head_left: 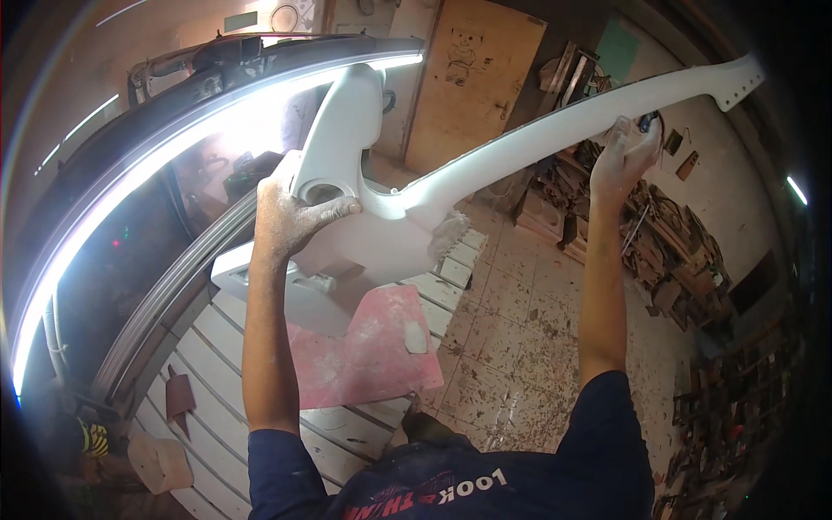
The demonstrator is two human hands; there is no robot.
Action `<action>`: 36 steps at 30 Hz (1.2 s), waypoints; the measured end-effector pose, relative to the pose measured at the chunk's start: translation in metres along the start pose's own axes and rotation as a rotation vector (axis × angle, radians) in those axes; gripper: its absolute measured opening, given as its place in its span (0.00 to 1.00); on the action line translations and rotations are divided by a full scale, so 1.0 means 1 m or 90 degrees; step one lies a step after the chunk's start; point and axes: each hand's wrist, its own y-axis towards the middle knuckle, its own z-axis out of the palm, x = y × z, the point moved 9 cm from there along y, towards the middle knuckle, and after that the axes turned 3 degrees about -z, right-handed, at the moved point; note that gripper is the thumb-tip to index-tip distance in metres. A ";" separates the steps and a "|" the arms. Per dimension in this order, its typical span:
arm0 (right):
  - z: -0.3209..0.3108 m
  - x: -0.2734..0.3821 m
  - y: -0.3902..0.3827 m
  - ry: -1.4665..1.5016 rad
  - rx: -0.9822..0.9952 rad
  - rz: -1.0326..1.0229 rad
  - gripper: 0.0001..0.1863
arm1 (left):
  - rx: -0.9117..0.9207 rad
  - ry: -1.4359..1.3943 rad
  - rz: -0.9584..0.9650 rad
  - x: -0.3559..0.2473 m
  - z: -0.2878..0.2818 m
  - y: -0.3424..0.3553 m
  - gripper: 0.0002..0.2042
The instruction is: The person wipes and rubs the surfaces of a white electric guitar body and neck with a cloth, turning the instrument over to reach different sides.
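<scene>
Slatted bench (pixel 217 347): pink sheet (pixel 368 373) atop | hands (pixel 288 215) (pixel 622 163): on curved white piece (pixel 511 145)

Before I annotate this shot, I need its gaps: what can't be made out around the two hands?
All in the head view:
Left hand: most fingers hidden behind the white curved piece.
Dark object at the right hand: too small and partly finger-covered to identify.
White curved piece's far side: turned away from the camera.
</scene>
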 end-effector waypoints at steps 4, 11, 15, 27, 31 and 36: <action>0.029 0.032 -0.046 0.426 0.145 0.298 0.30 | 0.004 -0.009 -0.013 0.009 -0.005 -0.003 0.39; 0.053 0.158 -0.155 0.674 0.309 0.349 0.35 | -0.045 -0.065 -0.007 0.001 -0.011 -0.015 0.33; 0.062 0.137 -0.164 0.714 0.303 0.425 0.29 | -0.051 -0.026 0.006 -0.007 -0.012 -0.023 0.32; 0.066 0.150 -0.191 0.678 0.373 0.569 0.16 | -0.094 -0.004 0.052 -0.011 -0.033 -0.033 0.29; 0.071 0.106 -0.243 0.553 0.419 0.497 0.14 | -0.102 -0.013 0.013 -0.012 -0.029 -0.039 0.27; 0.049 0.078 -0.489 0.150 0.912 0.502 0.21 | -0.124 -0.006 0.022 -0.021 -0.034 -0.048 0.29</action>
